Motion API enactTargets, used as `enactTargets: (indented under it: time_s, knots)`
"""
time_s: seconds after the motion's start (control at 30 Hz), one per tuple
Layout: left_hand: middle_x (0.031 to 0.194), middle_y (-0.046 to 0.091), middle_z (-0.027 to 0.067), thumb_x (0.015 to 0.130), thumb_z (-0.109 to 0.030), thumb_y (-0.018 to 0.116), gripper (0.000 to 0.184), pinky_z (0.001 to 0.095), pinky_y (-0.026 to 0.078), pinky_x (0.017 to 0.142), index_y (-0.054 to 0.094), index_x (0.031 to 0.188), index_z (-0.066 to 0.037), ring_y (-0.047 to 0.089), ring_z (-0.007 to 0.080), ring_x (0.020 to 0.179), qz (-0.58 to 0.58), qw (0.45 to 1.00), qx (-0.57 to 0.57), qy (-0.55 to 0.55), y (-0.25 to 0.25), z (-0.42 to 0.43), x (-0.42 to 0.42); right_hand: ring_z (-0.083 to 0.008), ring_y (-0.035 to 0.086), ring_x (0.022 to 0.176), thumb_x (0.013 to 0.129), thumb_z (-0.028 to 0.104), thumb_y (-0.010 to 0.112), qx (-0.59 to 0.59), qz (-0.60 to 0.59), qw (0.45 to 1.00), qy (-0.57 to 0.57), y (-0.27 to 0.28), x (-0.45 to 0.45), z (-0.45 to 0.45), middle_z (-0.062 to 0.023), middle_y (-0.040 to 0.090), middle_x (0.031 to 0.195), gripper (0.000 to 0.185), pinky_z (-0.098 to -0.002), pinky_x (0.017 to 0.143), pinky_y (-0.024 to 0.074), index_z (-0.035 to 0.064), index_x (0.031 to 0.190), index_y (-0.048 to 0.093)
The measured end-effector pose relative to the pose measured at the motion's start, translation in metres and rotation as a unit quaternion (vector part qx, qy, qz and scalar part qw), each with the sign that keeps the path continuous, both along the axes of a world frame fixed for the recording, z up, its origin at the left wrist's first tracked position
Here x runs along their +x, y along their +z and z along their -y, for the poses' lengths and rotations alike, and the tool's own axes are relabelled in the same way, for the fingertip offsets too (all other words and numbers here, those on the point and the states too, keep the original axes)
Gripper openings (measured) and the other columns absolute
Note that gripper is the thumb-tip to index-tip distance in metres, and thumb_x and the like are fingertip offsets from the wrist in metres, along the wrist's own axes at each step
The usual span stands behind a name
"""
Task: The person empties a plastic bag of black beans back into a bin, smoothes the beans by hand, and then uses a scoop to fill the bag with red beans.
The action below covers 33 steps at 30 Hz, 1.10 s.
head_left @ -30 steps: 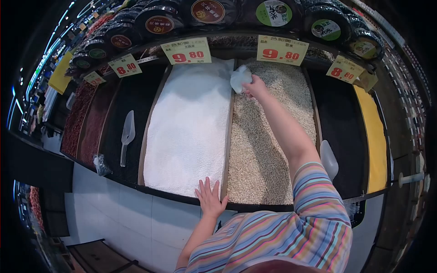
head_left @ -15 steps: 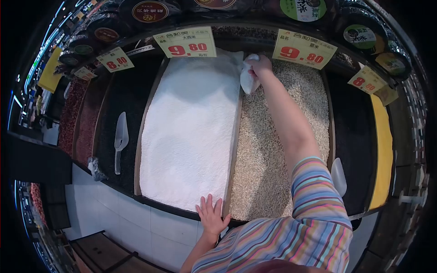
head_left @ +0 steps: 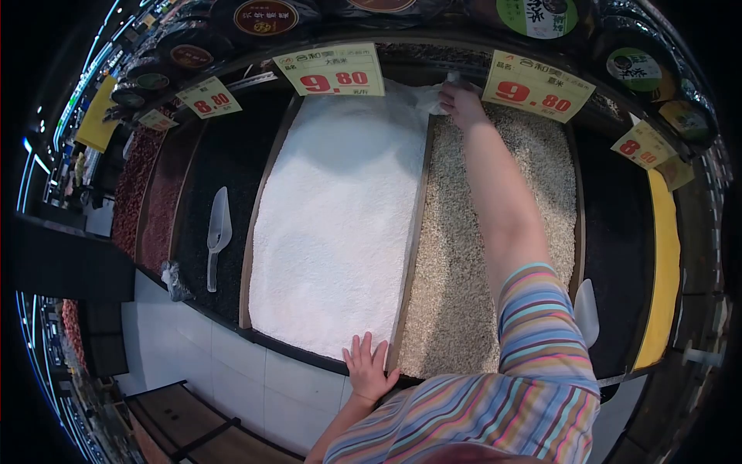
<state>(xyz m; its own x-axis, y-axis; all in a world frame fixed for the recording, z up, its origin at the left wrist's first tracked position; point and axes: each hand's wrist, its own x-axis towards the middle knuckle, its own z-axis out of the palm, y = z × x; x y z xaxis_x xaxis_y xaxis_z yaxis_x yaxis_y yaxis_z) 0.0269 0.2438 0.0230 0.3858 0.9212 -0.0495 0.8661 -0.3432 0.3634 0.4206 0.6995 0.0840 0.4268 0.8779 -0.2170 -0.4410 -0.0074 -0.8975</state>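
Observation:
My left hand (head_left: 370, 370) rests at the front edge of the white grain bin, fingers spread and stretched out, with nothing held. The tiny white grains (head_left: 332, 232) fill that bin, heaped smooth. Over at the back, my right hand (head_left: 461, 104) is closed on a thin whitish plastic sheet (head_left: 431, 100), which lies across the back corner between the two bins. The fingertips are partly hidden. Below my right arm spreads a bin of coarser beige grains (head_left: 452, 255). A wooden divider (head_left: 417, 232) separates the two bins.
Price signs (head_left: 331, 69) stand along the back rail, below several wrapped dark round packages (head_left: 265, 15). A clear scoop (head_left: 219, 224) lies on black grain to the left; another scoop (head_left: 587, 313) lies at the right. A crumpled plastic bag (head_left: 175, 281) sits at the front left edge.
My right hand has moved back, away from me. The plastic sheet that hung down over the beige grains is now drawn up across the back corner. My left hand stays at the front edge.

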Motion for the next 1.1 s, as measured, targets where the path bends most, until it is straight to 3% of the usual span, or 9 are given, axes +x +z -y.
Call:
enactTargets:
  time_s: [0.1, 0.2, 0.3, 0.43, 0.57, 0.67, 0.83, 1.03, 1.1]
  knots:
    - [0.144, 0.029, 0.0213, 0.069, -0.041, 0.066, 0.068, 0.0667, 0.013, 0.101, 0.047, 0.128, -0.012, 0.021, 0.0466, 0.133, 0.01, 1.0, 0.009, -0.007, 0.001, 0.001, 0.0, -0.0194, 0.061, 0.09, 0.087, 0.014, 0.057, 0.009, 0.084, 0.996, 0.032, 0.012, -0.008, 0.026, -0.0098, 0.059, 0.109, 0.062, -0.0298, 0.069, 0.0484, 0.0098, 0.141, 0.027]
    - [0.144, 0.028, 0.0216, 0.071, -0.04, 0.066, 0.068, 0.0665, 0.013, 0.101, 0.046, 0.129, -0.012, 0.02, 0.0467, 0.133, 0.021, 0.999, 0.021, -0.018, 0.001, 0.001, -0.001, -0.0189, 0.061, 0.093, 0.088, 0.015, 0.057, -0.029, 0.151, 0.985, 0.084, 0.03, -0.024, 0.059, -0.011, 0.059, 0.111, 0.063, -0.0293, 0.071, 0.0485, 0.0092, 0.143, 0.026]
    - [0.145, 0.027, 0.0218, 0.073, -0.04, 0.066, 0.067, 0.066, 0.012, 0.102, 0.045, 0.129, -0.011, 0.02, 0.0469, 0.133, 0.029, 0.999, 0.019, -0.028, 0.001, 0.001, -0.003, -0.0208, 0.061, 0.097, 0.089, 0.017, 0.056, -0.034, 0.259, 0.941, 0.215, 0.042, -0.052, 0.108, -0.013, 0.059, 0.114, 0.053, -0.0305, 0.076, 0.0493, 0.0072, 0.137, 0.037]
    - [0.145, 0.026, 0.022, 0.075, -0.039, 0.065, 0.066, 0.0653, 0.014, 0.102, 0.044, 0.131, -0.012, 0.019, 0.0473, 0.134, 0.048, 0.998, 0.012, -0.048, 0.002, 0.001, -0.007, -0.0285, 0.059, 0.103, 0.088, 0.021, 0.058, -0.055, 0.461, 0.796, 0.389, 0.07, -0.119, 0.211, -0.0152, 0.061, 0.114, 0.041, -0.0369, 0.088, 0.0479, 0.0052, 0.126, 0.052]
    - [0.146, 0.026, 0.0204, 0.077, -0.04, 0.063, 0.062, 0.0631, 0.017, 0.103, 0.046, 0.132, -0.015, 0.02, 0.0453, 0.134, 0.066, 0.995, 0.033, -0.071, 0.004, -0.003, -0.021, -0.0349, 0.046, 0.12, 0.081, 0.021, 0.065, 0.105, 0.614, 0.607, 0.494, 0.032, -0.18, 0.304, -0.0194, 0.054, 0.124, 0.051, -0.0426, 0.099, 0.0392, 0.0057, 0.127, 0.05]
    - [0.146, 0.025, 0.0221, 0.078, -0.035, 0.063, 0.061, 0.0632, 0.016, 0.103, 0.044, 0.132, -0.013, 0.017, 0.0467, 0.135, 0.11, 0.989, 0.071, -0.063, 0.005, -0.013, -0.045, -0.0401, 0.038, 0.126, 0.077, 0.02, 0.068, 0.146, 0.674, 0.631, 0.354, 0.01, -0.233, 0.364, -0.0219, 0.047, 0.13, 0.058, -0.046, 0.103, 0.0343, 0.0056, 0.129, 0.047]
    - [0.146, 0.025, 0.0204, 0.08, -0.029, 0.064, 0.058, 0.0626, 0.018, 0.103, 0.044, 0.132, -0.014, 0.019, 0.045, 0.135, 0.177, 0.969, 0.156, 0.07, 0.029, -0.038, -0.128, -0.0458, 0.026, 0.132, 0.077, 0.018, 0.067, 0.083, 0.684, 0.681, 0.248, -0.029, -0.304, 0.418, -0.024, 0.033, 0.14, 0.065, -0.0515, 0.106, 0.0257, 0.0038, 0.134, 0.039]
    - [0.145, 0.028, 0.0197, 0.08, -0.021, 0.063, 0.061, 0.059, 0.019, 0.105, 0.039, 0.134, -0.008, 0.022, 0.0433, 0.134, 0.143, 0.918, 0.274, 0.249, 0.04, -0.097, -0.3, -0.0435, 0.022, 0.134, 0.078, 0.016, 0.064, 0.036, 0.743, 0.642, 0.182, -0.045, -0.336, 0.433, -0.0214, 0.028, 0.144, 0.068, -0.0505, 0.108, 0.0225, 0.0035, 0.137, 0.033]
    - [0.143, 0.032, 0.0196, 0.079, -0.019, 0.064, 0.062, 0.0513, 0.025, 0.106, 0.039, 0.134, -0.007, 0.029, 0.0417, 0.131, 0.152, 0.895, 0.302, 0.291, 0.029, -0.131, -0.368, -0.0429, 0.022, 0.134, 0.078, 0.016, 0.064, 0.04, 0.744, 0.647, 0.16, -0.049, -0.333, 0.432, -0.0208, 0.029, 0.144, 0.069, -0.0503, 0.108, 0.0223, 0.0034, 0.137, 0.032]
